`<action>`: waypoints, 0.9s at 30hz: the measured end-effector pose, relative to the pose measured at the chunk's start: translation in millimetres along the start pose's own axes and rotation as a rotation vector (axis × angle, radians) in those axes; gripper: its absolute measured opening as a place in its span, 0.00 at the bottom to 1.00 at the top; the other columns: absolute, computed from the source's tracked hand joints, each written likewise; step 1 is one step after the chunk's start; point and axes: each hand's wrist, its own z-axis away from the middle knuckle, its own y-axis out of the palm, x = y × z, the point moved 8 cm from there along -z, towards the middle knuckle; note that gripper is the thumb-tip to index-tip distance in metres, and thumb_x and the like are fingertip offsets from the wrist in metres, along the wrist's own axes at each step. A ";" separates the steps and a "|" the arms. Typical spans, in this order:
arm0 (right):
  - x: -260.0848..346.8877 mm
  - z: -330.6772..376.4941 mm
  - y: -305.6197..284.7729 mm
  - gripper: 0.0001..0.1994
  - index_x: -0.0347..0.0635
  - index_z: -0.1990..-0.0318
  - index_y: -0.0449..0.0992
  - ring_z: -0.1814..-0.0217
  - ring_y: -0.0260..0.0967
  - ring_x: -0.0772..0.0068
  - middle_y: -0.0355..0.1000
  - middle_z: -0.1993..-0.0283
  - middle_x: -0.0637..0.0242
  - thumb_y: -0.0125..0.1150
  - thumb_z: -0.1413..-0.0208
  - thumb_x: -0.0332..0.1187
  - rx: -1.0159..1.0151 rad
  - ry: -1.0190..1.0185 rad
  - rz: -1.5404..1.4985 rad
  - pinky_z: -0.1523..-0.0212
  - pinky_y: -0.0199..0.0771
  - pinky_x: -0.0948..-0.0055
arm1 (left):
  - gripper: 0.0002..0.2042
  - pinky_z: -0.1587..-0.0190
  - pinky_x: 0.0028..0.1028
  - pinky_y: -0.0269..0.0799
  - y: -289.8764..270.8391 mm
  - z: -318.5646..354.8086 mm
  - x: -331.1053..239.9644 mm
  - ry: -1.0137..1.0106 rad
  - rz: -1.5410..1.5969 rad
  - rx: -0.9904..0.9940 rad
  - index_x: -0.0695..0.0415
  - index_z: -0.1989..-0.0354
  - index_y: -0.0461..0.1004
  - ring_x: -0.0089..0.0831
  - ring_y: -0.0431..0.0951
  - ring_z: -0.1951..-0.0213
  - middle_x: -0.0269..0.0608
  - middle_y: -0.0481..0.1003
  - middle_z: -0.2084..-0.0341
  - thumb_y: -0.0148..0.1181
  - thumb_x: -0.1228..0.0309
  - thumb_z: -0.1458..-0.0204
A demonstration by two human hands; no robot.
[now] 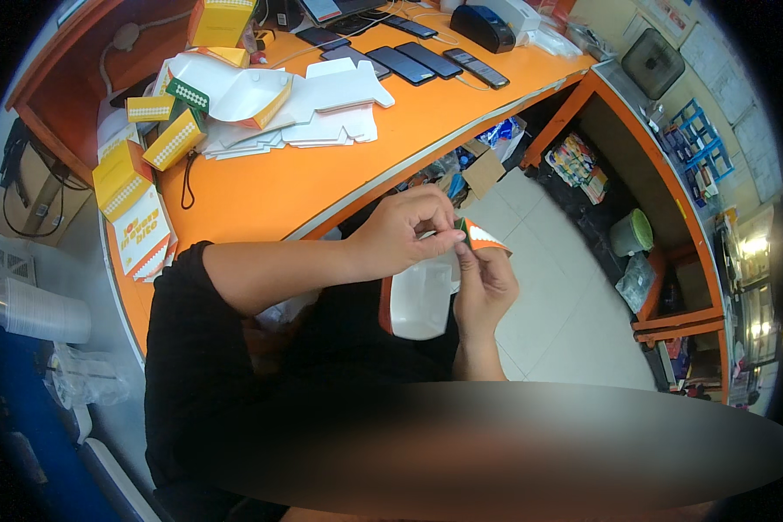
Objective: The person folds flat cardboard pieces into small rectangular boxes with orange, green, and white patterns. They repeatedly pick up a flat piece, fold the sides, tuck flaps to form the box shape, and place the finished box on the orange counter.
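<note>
Above my lap I hold a partly folded cardboard food box, white inside with orange and green printed outer faces. The fingers of my left hand pinch its upper edge near a green and orange flap. Just to the right, my right hand grips the same flap between thumb and fingers. Both sets of fingertips almost meet there, and they hide part of the fold. On the orange table, at the left, lie an opened white box and a stack of flat white box blanks.
Several yellow folded boxes line the table's left end. Several phones lie at the back, beside a black and white device. Stacked clear plastic cups are at far left. An orange-framed shelf stands right, with a green-rimmed bucket.
</note>
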 end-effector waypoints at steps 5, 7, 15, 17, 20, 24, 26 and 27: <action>0.8 3.4 1.8 0.05 0.32 0.68 0.78 0.68 0.68 0.78 0.74 0.71 0.67 0.67 0.44 0.25 0.057 0.068 0.034 0.64 0.66 0.79 | 0.08 0.63 0.19 0.71 0.2 2.6 3.8 -0.013 0.091 -0.047 0.61 0.71 0.69 0.18 0.72 0.64 0.39 0.69 0.63 0.63 0.80 0.45; -3.1 3.1 -2.1 0.05 0.32 0.69 0.78 0.69 0.67 0.80 0.74 0.71 0.68 0.67 0.44 0.25 0.057 0.116 -0.001 0.65 0.65 0.80 | 0.07 0.63 0.20 0.71 3.4 2.9 3.1 -0.014 0.057 -0.014 0.61 0.70 0.69 0.19 0.72 0.64 0.39 0.69 0.63 0.63 0.80 0.45; -15.6 6.0 -4.6 0.07 0.31 0.60 0.80 0.60 0.72 0.80 0.77 0.62 0.67 0.68 0.44 0.25 0.065 0.110 -0.029 0.56 0.72 0.79 | 0.05 0.60 0.20 0.69 12.6 5.6 0.4 -0.064 0.138 0.082 0.62 0.69 0.73 0.22 0.72 0.61 0.38 0.70 0.64 0.65 0.78 0.45; -15.7 5.4 -6.6 0.08 0.31 0.59 0.79 0.59 0.73 0.79 0.77 0.61 0.67 0.68 0.44 0.25 0.061 0.113 -0.072 0.55 0.73 0.78 | 0.05 0.60 0.21 0.69 14.3 5.7 -2.9 -0.044 0.125 0.104 0.62 0.68 0.74 0.22 0.72 0.61 0.38 0.70 0.64 0.65 0.77 0.45; -17.4 5.9 -8.5 0.09 0.32 0.58 0.79 0.60 0.73 0.79 0.77 0.61 0.67 0.69 0.44 0.25 0.041 0.179 -0.196 0.57 0.72 0.79 | 0.04 0.59 0.23 0.70 16.8 4.8 -8.0 -0.014 0.171 0.108 0.61 0.65 0.75 0.23 0.71 0.62 0.38 0.70 0.63 0.65 0.76 0.45; -22.8 9.7 -4.3 0.10 0.33 0.56 0.78 0.61 0.71 0.79 0.76 0.62 0.68 0.67 0.41 0.29 -0.018 0.264 -0.381 0.57 0.70 0.80 | 0.09 0.53 0.24 0.72 18.5 3.5 0.8 -0.148 0.297 0.027 0.62 0.59 0.75 0.25 0.74 0.54 0.39 0.72 0.58 0.66 0.74 0.45; -25.6 13.5 4.2 0.12 0.33 0.54 0.77 0.58 0.71 0.78 0.76 0.59 0.67 0.63 0.38 0.33 0.005 0.306 -0.540 0.55 0.71 0.78 | 0.13 0.50 0.24 0.73 20.9 7.0 14.3 -0.331 0.515 -0.019 0.62 0.53 0.75 0.27 0.75 0.49 0.40 0.73 0.54 0.67 0.73 0.46; -26.0 15.7 8.9 0.13 0.32 0.53 0.77 0.56 0.71 0.77 0.76 0.58 0.65 0.62 0.37 0.35 0.032 0.327 -0.621 0.53 0.71 0.76 | 0.16 0.49 0.24 0.73 22.8 8.3 16.6 -0.370 0.439 0.019 0.62 0.50 0.74 0.26 0.75 0.49 0.40 0.74 0.53 0.67 0.73 0.46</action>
